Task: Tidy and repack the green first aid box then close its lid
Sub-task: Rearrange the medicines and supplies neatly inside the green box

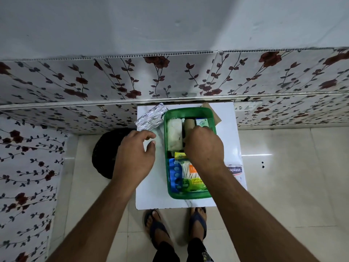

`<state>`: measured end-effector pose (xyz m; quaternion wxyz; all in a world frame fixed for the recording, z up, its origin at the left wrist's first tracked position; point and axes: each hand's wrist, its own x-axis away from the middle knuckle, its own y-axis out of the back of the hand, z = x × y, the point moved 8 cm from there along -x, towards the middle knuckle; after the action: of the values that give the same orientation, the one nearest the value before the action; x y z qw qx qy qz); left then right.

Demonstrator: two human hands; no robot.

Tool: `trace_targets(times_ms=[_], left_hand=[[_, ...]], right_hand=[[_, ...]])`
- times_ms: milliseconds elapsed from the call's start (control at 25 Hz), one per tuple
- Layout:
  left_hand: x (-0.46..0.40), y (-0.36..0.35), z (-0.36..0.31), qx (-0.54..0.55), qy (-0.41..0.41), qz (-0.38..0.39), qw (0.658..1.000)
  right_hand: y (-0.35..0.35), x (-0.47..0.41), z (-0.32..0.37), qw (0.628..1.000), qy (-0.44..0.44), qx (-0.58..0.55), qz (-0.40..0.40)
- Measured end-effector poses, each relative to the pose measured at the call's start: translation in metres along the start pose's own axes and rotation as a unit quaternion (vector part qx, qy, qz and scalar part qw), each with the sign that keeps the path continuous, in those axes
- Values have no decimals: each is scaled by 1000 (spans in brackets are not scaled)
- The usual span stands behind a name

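Observation:
The green first aid box [189,195] lies open on a small white table [151,186]. Inside it are a white bandage roll [174,136], a tan roll [189,124], a small green-and-white carton [202,122], a yellow sachet [179,155], a blue blister strip [175,174] and a pack of cotton buds [190,176]. My right hand [204,144] reaches into the box, fingers curled down around the near end of the tan roll. My left hand [135,154] hovers left of the box, fingers apart and holding nothing.
A crumpled silver foil pack [150,119] lies on the table at the box's far left corner. A plaster box [235,170] sits by the right edge, partly under my forearm. Brown paper [217,118] pokes out behind the box. A black round object [105,154] stands on the floor left.

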<state>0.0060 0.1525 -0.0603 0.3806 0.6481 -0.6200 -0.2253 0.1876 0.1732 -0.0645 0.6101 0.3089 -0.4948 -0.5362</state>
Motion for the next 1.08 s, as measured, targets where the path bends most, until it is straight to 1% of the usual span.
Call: trace_targets(times_ms=[40,120,200,240,280,360,440,520,640,720,800,880,960,1000,1040,1080], left_hand=[[-2,1,4,10,9,0,1000],[-11,2,11,24,16,-3,1000],[-31,-1,19,21,12,-10,1000],[-44,-7,24,11,9,-9,1000],[-59,-15,29,-9,7,-4,1000],[-83,-33,37,-76,0,18,997],[-97,-47,42,-138,-11,31,990],[-102,-52,44,-163,-17,24,986],[-107,-51,48,-172,-11,14,985],[-109,-46,48,-129,1,19,992],[-103,-32,48,-70,29,23,997],[-87,-5,54,-21,75,-4,997],[-59,25,57,72,147,-38,986],[-43,34,50,129,174,-36,976],[-29,36,37,179,192,-21,965],[-18,33,20,211,198,10,957]], right_hand=[[8,2,-4,999,-10,-26,-20],[41,7,-25,988,-60,-91,-106],[69,1,-63,957,-128,-171,-196],[71,-10,-82,945,-158,-202,-204],[63,-26,-97,944,-177,-213,-178],[29,-59,-114,958,-186,-208,-70],[3,-80,-123,956,-198,-215,1],[-9,-89,-126,953,-204,-223,29],[-11,-95,-117,971,-159,-175,45],[-10,-96,-109,978,-129,-160,48],[-9,-94,-107,978,-121,-160,56],[-11,-88,-111,973,-128,-175,79],[-9,-75,-119,958,-156,-226,85],[-5,-66,-124,947,-177,-257,72],[1,-57,-129,936,-197,-286,52],[7,-47,-133,925,-216,-311,30]])
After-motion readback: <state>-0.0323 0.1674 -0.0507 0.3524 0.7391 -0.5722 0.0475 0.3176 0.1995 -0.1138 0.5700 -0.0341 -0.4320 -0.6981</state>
